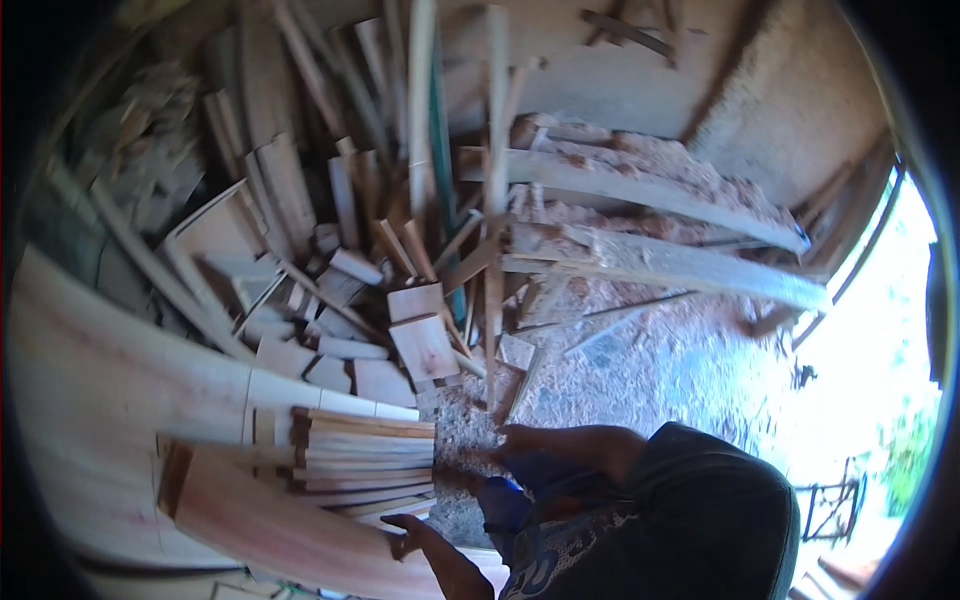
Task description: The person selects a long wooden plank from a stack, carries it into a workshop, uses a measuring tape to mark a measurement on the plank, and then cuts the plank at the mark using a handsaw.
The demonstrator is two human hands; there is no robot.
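Note:
My left hand (405, 537) is over the near edge of a wide pinkish plank (280, 525), its fingers apart. Whether it touches the plank I cannot tell. Just beyond lies a stack of narrow wooden strips (368, 462), their ends lined up toward me. My right hand (520, 441) hangs in front of my body, to the right of the strips. It is dark and blurred, so its fingers and anything in them cannot be made out.
A large pale wooden surface (120, 370) fills the left. Offcuts (425, 345) and upright boards (285, 185) crowd the far wall. Two long beams (670, 262) lie over shavings at the far right. Bright daylight enters at the right.

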